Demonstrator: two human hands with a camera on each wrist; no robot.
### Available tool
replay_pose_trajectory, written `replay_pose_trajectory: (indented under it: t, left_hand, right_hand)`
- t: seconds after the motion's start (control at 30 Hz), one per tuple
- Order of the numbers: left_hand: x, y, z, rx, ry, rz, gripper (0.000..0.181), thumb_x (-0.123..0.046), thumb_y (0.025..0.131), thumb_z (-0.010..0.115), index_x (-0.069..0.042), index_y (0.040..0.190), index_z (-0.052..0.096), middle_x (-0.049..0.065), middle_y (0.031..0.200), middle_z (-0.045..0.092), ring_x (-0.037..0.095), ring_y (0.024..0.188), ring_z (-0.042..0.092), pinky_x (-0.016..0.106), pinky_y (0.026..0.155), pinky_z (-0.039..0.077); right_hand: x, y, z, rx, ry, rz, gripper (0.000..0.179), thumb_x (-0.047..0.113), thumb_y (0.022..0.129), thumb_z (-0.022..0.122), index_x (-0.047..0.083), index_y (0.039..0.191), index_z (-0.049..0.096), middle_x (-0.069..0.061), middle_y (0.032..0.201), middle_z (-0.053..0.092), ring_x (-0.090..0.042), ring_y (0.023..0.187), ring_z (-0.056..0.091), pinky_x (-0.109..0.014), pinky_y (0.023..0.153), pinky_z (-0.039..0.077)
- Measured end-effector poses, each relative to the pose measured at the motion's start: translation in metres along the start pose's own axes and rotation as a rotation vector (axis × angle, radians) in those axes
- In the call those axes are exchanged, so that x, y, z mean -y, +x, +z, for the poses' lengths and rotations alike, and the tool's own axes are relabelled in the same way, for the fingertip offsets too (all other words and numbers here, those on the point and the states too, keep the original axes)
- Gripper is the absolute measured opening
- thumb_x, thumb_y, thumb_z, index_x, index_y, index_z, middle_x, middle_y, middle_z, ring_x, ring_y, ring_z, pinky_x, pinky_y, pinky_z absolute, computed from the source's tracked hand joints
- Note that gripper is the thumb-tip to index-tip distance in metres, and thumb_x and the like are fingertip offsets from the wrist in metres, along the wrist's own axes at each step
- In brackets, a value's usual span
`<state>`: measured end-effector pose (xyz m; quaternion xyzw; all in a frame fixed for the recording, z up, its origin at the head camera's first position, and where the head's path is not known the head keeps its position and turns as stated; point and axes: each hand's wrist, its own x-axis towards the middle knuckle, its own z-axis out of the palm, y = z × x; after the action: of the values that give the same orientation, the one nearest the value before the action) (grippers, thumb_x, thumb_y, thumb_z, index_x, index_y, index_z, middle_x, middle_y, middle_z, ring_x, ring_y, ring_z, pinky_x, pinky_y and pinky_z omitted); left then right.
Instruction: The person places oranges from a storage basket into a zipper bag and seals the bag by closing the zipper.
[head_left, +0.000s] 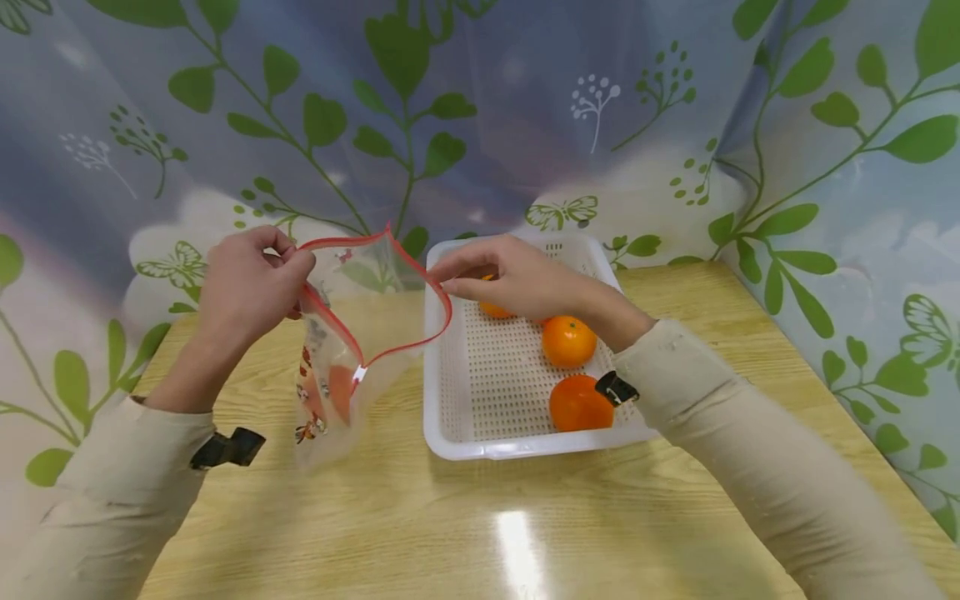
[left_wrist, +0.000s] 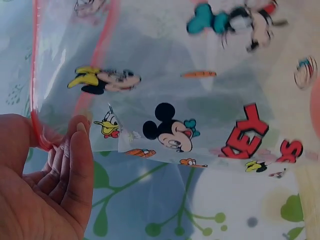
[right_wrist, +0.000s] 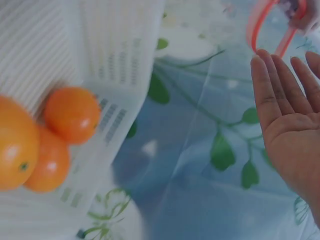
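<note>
My left hand (head_left: 251, 279) pinches the red-edged mouth of a clear zip bag (head_left: 390, 325) printed with cartoon figures. The bag's mouth gapes wide, and its white slider (head_left: 360, 374) sits at the near corner. An orange-red rounded shape (head_left: 343, 392) shows through the lower part of the bag. At the opposite side of the mouth, the fingertips of my right hand (head_left: 502, 271) touch the red rim; the right wrist view shows these fingers (right_wrist: 267, 90) fairly straight. Beneath the right hand and forearm, several oranges (head_left: 568, 342) lie in a white plastic basket (head_left: 450, 448), partly hidden.
The basket stands right of the bag on a wood-grain table (head_left: 360, 533). A leaf-patterned cloth (head_left: 510, 150) hangs behind the table and along its right side. Each sleeve cuff has a black strap or clip (head_left: 228, 448) on it.
</note>
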<state>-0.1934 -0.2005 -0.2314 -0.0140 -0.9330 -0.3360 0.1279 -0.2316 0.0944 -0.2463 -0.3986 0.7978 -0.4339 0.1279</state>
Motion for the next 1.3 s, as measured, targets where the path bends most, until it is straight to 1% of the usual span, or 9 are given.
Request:
replay_pose_trajectory:
  t: [0.13, 0.23, 0.37, 0.5, 0.7, 0.93, 1.0, 1.1, 1.3]
  left_hand:
    - [0.004, 0.000, -0.006, -0.001, -0.002, -0.009, 0.020, -0.023, 0.090, 0.045, -0.005, 0.089, 0.054, 0.007, 0.054, 0.061, 0.019, 0.049, 0.063, 0.034, 0.041, 0.040]
    - [0.007, 0.000, -0.010, 0.002, 0.000, -0.012, 0.022, -0.024, 0.091, 0.045, -0.004, 0.088, 0.054, 0.006, 0.054, 0.061, 0.019, 0.050, 0.063, 0.034, 0.043, 0.042]
    - [0.009, 0.000, -0.013, 0.001, 0.013, -0.016, 0.024, -0.026, 0.091, 0.045, -0.005, 0.088, 0.056, 0.005, 0.054, 0.061, 0.018, 0.050, 0.063, 0.035, 0.043, 0.042]
    - [0.008, 0.000, -0.013, 0.007, 0.019, -0.025, 0.025, -0.028, 0.092, 0.045, -0.005, 0.090, 0.056, 0.005, 0.056, 0.062, 0.017, 0.051, 0.064, 0.035, 0.045, 0.043]
    - [0.008, 0.000, -0.012, 0.020, -0.007, -0.041, 0.025, -0.028, 0.092, 0.046, -0.005, 0.094, 0.054, 0.006, 0.058, 0.063, 0.018, 0.052, 0.065, 0.033, 0.049, 0.047]
    - [0.008, 0.002, -0.010, 0.058, -0.034, -0.037, 0.024, -0.030, 0.093, 0.046, -0.007, 0.099, 0.052, 0.008, 0.056, 0.062, 0.020, 0.054, 0.065, 0.034, 0.053, 0.049]
    - [0.008, 0.002, -0.010, 0.061, -0.031, -0.030, 0.024, -0.029, 0.093, 0.046, -0.006, 0.098, 0.052, 0.009, 0.056, 0.061, 0.020, 0.053, 0.065, 0.034, 0.053, 0.050]
    - [0.008, 0.002, -0.010, 0.063, -0.040, -0.021, 0.022, -0.026, 0.093, 0.046, -0.006, 0.096, 0.053, 0.010, 0.057, 0.061, 0.021, 0.054, 0.065, 0.034, 0.053, 0.051]
    - [0.007, 0.003, -0.008, 0.061, -0.064, 0.005, 0.018, -0.022, 0.091, 0.046, -0.006, 0.094, 0.052, 0.012, 0.057, 0.060, 0.021, 0.054, 0.065, 0.034, 0.052, 0.051]
  right_hand:
    - [-0.016, -0.007, -0.010, -0.031, -0.054, 0.056, 0.031, 0.019, 0.097, 0.057, 0.010, 0.126, 0.062, 0.000, 0.125, 0.060, -0.014, 0.113, 0.056, -0.033, 0.097, 0.042]
    - [-0.027, -0.013, -0.016, -0.032, -0.117, 0.099, 0.031, 0.021, 0.097, 0.056, 0.011, 0.126, 0.062, -0.001, 0.126, 0.060, -0.016, 0.115, 0.055, -0.035, 0.098, 0.041]
    - [-0.040, -0.017, -0.022, -0.033, -0.198, 0.144, 0.031, 0.019, 0.097, 0.056, 0.010, 0.125, 0.062, -0.003, 0.125, 0.060, -0.019, 0.115, 0.055, -0.037, 0.098, 0.042]
    - [-0.050, -0.019, -0.026, -0.039, -0.242, 0.166, 0.031, 0.016, 0.096, 0.057, 0.007, 0.125, 0.062, -0.007, 0.125, 0.060, -0.022, 0.114, 0.056, -0.040, 0.098, 0.042]
    - [-0.060, -0.018, -0.029, 0.030, -0.315, 0.207, 0.034, 0.015, 0.096, 0.056, 0.003, 0.128, 0.058, -0.013, 0.129, 0.057, -0.028, 0.116, 0.054, -0.043, 0.099, 0.041]
    - [-0.064, -0.013, -0.029, 0.124, -0.494, 0.257, 0.037, 0.019, 0.096, 0.056, 0.005, 0.131, 0.056, -0.011, 0.131, 0.056, -0.027, 0.114, 0.054, -0.044, 0.100, 0.039]
    - [-0.065, -0.010, -0.028, 0.152, -0.514, 0.273, 0.039, 0.019, 0.096, 0.055, 0.004, 0.132, 0.054, -0.011, 0.132, 0.056, -0.028, 0.114, 0.054, -0.044, 0.101, 0.038]
    - [-0.067, -0.001, -0.026, 0.186, -0.539, 0.324, 0.043, 0.021, 0.097, 0.054, 0.005, 0.137, 0.050, -0.011, 0.136, 0.051, -0.029, 0.123, 0.048, -0.045, 0.104, 0.034]
    - [-0.072, 0.013, -0.025, 0.200, -0.532, 0.431, 0.049, 0.025, 0.099, 0.052, 0.009, 0.143, 0.042, -0.011, 0.148, 0.037, -0.030, 0.135, 0.034, -0.047, 0.109, 0.026]
